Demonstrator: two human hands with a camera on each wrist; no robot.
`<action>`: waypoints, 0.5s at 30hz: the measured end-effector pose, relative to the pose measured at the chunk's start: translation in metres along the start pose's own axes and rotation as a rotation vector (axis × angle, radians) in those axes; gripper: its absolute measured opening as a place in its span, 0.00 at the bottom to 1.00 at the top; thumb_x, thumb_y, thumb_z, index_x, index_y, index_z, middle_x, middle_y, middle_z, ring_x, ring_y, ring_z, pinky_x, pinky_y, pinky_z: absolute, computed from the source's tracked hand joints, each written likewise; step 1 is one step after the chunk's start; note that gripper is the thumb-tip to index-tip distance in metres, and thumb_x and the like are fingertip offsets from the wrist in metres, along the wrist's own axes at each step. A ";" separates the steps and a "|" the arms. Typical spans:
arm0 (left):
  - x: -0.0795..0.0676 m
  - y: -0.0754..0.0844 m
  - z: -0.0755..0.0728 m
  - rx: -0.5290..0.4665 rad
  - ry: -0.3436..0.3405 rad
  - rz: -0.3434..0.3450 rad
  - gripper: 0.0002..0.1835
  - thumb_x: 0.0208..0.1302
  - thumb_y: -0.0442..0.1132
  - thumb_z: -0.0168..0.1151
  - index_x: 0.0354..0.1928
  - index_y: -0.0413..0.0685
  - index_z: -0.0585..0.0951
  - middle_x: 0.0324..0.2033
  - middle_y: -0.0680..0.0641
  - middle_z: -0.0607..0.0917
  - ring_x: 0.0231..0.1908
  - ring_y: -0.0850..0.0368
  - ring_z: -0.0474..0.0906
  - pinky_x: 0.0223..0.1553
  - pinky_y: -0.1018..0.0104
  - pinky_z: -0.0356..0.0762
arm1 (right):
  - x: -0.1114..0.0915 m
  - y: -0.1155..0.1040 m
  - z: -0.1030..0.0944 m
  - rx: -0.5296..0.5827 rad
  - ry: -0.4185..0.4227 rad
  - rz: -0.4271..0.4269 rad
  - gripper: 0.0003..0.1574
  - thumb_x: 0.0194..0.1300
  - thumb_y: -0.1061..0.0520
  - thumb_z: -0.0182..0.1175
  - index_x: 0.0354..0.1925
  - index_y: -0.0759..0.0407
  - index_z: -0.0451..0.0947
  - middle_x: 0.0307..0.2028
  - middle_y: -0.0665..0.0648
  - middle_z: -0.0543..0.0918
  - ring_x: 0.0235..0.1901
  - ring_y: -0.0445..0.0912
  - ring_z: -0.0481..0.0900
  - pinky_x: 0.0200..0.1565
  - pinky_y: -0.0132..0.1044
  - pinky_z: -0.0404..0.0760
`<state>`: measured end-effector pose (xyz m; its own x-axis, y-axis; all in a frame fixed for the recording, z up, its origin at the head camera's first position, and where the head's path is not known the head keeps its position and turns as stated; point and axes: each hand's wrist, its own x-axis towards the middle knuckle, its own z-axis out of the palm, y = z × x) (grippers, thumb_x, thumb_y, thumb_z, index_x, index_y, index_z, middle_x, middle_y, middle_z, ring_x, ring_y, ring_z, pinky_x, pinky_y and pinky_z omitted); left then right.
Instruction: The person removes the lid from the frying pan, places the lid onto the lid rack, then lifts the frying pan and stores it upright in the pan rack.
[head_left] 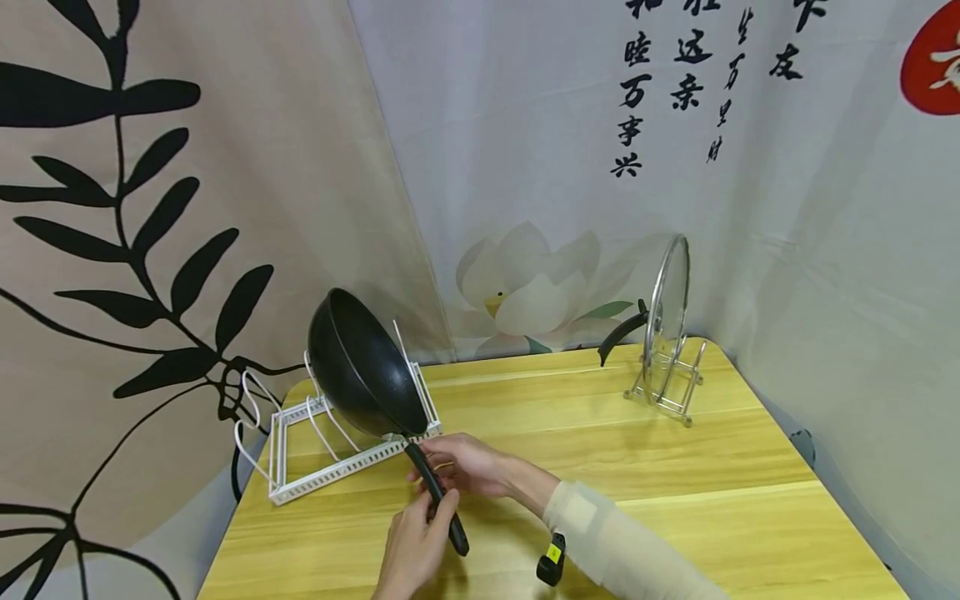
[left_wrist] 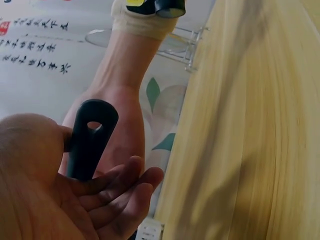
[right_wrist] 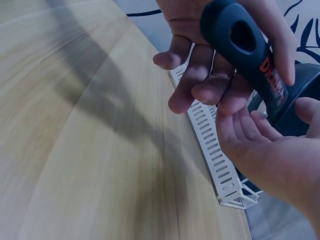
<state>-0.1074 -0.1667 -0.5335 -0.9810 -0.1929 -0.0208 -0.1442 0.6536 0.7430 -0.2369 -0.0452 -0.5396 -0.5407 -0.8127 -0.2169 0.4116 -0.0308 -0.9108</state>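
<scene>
A deep black wok stands tilted on its side in a white slotted rack, among its wire dividers. Its black handle slants down toward the front of the table. My left hand pinches the handle toward its end, thumb on top and fingers beneath. Nearer the bowl, my right hand holds the handle's base, its thumb and fingers on either side. In the right wrist view, the handle end with its hanging hole lies across the left hand's fingers.
At the back right, a glass lid with a metal rim and a dark curved handle stands upright in a chrome wire stand. Printed curtains hang right behind the wooden table.
</scene>
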 end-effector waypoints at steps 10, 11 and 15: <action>0.001 -0.001 -0.008 0.100 0.063 0.038 0.18 0.75 0.63 0.54 0.29 0.67 0.82 0.21 0.64 0.83 0.26 0.66 0.78 0.29 0.67 0.68 | -0.011 0.002 -0.001 -0.064 0.024 -0.057 0.29 0.79 0.42 0.50 0.65 0.60 0.74 0.62 0.76 0.80 0.46 0.45 0.87 0.51 0.38 0.83; 0.001 -0.001 -0.009 0.115 0.077 0.045 0.18 0.75 0.63 0.54 0.30 0.67 0.82 0.22 0.65 0.83 0.27 0.67 0.79 0.29 0.67 0.69 | -0.013 0.002 -0.001 -0.068 0.031 -0.058 0.29 0.79 0.42 0.51 0.65 0.60 0.74 0.61 0.74 0.81 0.46 0.44 0.87 0.52 0.38 0.84; 0.000 0.002 -0.016 0.158 0.143 0.075 0.18 0.75 0.63 0.55 0.31 0.67 0.83 0.23 0.66 0.83 0.28 0.69 0.80 0.30 0.67 0.71 | -0.019 0.002 -0.002 -0.104 0.052 -0.075 0.28 0.81 0.44 0.50 0.65 0.61 0.74 0.58 0.66 0.83 0.50 0.47 0.86 0.57 0.43 0.84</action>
<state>-0.1052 -0.1770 -0.5214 -0.9629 -0.2340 0.1346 -0.1009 0.7745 0.6245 -0.2275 -0.0286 -0.5382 -0.6056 -0.7790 -0.1623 0.2916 -0.0275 -0.9561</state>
